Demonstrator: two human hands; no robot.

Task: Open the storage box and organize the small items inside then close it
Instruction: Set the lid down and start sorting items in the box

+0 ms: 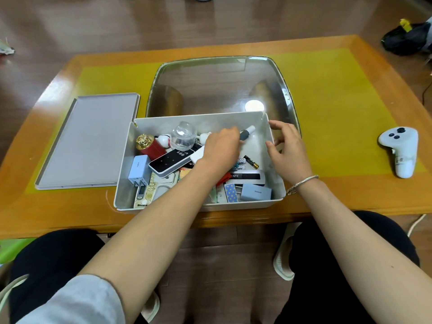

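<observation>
**Both hands in the open storage box**

We see the white storage box [275, 181] at the near edge of the wooden table [350, 195], open at the top, with its grey lid [88, 141] lying flat on the table at the box's 9 o'clock, just beside it. Our left hand [219, 148] reaches into the middle of the box, fingers curled round a grey-and-white pen-like item [246, 133] that sticks out toward 1 o'clock. Our right hand [287, 148] hovers over the box's right side, fingers spread and relaxed, gripping nothing. Small items crowd the box's left half: a red bottle with a gold cap [149, 146], a clear round case [183, 136], a blue charger [139, 170] and a dark-faced remote [170, 162]. A battery [251, 162] lies near the right hand. At 12 o'clock behind the box sits a metal tray [210, 90]; at 3 o'clock, well apart, a white controller [401, 150].
</observation>
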